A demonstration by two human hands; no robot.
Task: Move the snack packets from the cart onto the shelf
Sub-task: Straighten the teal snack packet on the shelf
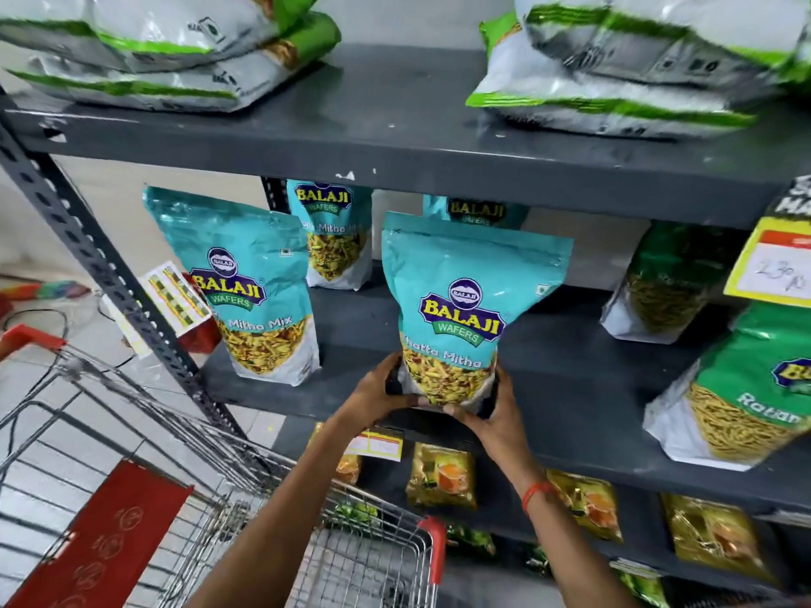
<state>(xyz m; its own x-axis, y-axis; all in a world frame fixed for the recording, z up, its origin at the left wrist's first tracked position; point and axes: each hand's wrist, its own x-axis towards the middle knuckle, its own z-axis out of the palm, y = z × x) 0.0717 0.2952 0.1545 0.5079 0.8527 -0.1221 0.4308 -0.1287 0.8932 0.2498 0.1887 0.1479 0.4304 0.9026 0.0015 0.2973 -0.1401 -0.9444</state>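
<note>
A teal Balaji Khatta Mitha packet point(469, 300) stands upright at the front of the middle grey shelf point(570, 388). My left hand point(377, 394) grips its lower left corner and my right hand point(491, 414) grips its lower right corner. Three matching teal packets stand on the same shelf: one at the left point(245, 278), one behind point(333, 234) and one mostly hidden at the back point(476, 210). The wire cart point(210, 471) with red trim is at the lower left, under my arms; I see no packets inside it.
Green Ratlami packets point(746, 388) stand on the right of the middle shelf. White and green bags point(614, 68) lie on the top shelf. Yellow packets point(443, 476) fill the lower shelf. A yellow price tag point(772, 265) hangs at the right. A slotted upright point(87, 243) runs at the left.
</note>
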